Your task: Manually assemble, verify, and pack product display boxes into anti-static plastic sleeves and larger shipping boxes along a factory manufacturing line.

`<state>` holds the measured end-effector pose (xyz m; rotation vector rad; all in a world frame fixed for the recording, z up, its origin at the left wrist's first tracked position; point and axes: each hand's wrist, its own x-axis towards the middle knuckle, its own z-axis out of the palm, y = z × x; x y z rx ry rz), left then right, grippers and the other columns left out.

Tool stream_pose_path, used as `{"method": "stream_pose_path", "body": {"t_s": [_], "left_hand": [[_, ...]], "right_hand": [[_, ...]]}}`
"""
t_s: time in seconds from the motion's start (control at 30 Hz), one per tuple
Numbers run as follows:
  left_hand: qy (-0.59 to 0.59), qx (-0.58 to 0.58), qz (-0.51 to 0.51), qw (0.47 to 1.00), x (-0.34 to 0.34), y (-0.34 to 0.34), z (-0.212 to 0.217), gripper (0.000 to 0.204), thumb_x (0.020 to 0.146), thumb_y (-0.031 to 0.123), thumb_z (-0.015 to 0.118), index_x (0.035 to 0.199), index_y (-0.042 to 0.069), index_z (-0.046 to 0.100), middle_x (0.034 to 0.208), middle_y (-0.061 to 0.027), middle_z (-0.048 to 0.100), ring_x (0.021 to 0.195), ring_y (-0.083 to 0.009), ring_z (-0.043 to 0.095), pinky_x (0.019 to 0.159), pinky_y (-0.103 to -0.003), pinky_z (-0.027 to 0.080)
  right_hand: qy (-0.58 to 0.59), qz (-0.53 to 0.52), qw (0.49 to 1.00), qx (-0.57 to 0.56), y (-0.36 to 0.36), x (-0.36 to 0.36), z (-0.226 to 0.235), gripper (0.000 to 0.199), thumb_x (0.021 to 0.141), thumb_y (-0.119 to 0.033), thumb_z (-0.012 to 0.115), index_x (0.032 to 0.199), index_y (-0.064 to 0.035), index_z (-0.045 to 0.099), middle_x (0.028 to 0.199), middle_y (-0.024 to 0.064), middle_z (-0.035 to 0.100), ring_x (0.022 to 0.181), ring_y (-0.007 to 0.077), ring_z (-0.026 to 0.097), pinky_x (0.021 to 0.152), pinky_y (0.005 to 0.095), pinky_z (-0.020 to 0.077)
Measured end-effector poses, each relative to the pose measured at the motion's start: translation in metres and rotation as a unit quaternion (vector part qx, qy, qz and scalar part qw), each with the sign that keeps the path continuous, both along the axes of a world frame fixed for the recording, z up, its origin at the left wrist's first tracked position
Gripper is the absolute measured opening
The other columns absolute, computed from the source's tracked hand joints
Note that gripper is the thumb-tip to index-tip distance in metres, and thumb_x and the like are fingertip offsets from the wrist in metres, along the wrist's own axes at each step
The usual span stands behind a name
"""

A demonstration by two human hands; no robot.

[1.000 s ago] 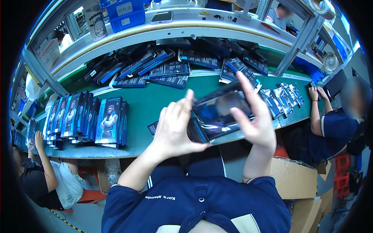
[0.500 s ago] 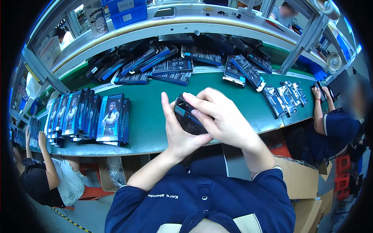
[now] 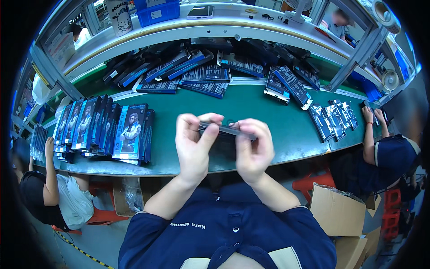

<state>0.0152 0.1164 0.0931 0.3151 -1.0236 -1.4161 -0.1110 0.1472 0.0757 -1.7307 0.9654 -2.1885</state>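
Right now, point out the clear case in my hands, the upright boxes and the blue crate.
clear case (image 3: 227, 130), head view, top edge
upright boxes (image 3: 130, 132), head view, front box face
blue crate (image 3: 157, 10), head view, front wall

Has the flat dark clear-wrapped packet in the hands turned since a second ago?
Yes. The flat dark clear-wrapped packet faced the camera then; now it is edge-on, held by left hand and right hand above the green worktable.
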Motion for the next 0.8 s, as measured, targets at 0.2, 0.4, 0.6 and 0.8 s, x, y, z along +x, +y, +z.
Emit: {"method": "stream_pose_path", "body": {"t_s": [0.2,0.4,0.6,0.8], "left_hand": [[-0.073,-0.071,0.079,0.992,0.000,-0.002,-0.008,0.034,0.093,-0.004,0.060,0.119,0.007,0.041,0.111,-0.0139,0.060,0.100,-0.0144,0.056,0.089,-0.026,0.044],[-0.066,-0.174,0.086,0.979,0.004,-0.010,-0.020,0.015,0.094,0.003,0.063,0.103,0.005,0.051,0.111,-0.0151,0.061,0.103,-0.0176,0.058,0.093,-0.029,0.045],[-0.354,-0.062,-0.313,0.879,0.044,-0.022,-0.056,0.117,0.069,0.018,0.085,0.156,0.005,0.008,0.155,-0.0164,0.029,0.143,-0.0274,0.030,0.114,-0.042,0.030],[-0.572,-0.217,0.323,0.722,0.069,0.003,0.000,0.091,0.064,0.029,0.083,0.145,0.012,0.047,0.150,-0.0318,0.030,0.134,-0.0471,0.038,0.110,-0.050,0.033]], "right_hand": [[-0.164,0.106,0.976,0.094,-0.006,0.004,0.011,0.019,0.091,0.002,0.063,0.102,-0.0032,0.049,0.098,0.0087,0.057,0.092,0.0149,0.058,0.081,0.0246,0.0472],[-0.006,0.085,0.996,-0.033,-0.018,-0.008,-0.022,0.037,0.086,0.000,0.073,0.109,-0.0068,0.045,0.102,0.0099,0.056,0.090,0.0122,0.058,0.078,0.0251,0.0476],[-0.280,0.221,0.923,0.144,-0.032,0.000,-0.006,0.015,0.099,-0.009,0.057,0.108,-0.0074,0.045,0.098,0.0027,0.052,0.082,0.0078,0.053,0.077,0.0229,0.0451],[0.465,-0.179,0.860,0.112,-0.137,0.000,-0.043,0.047,0.096,-0.031,0.057,0.135,-0.0061,0.047,0.143,0.0232,0.043,0.138,0.0334,0.037,0.112,0.0490,0.0304]]}}
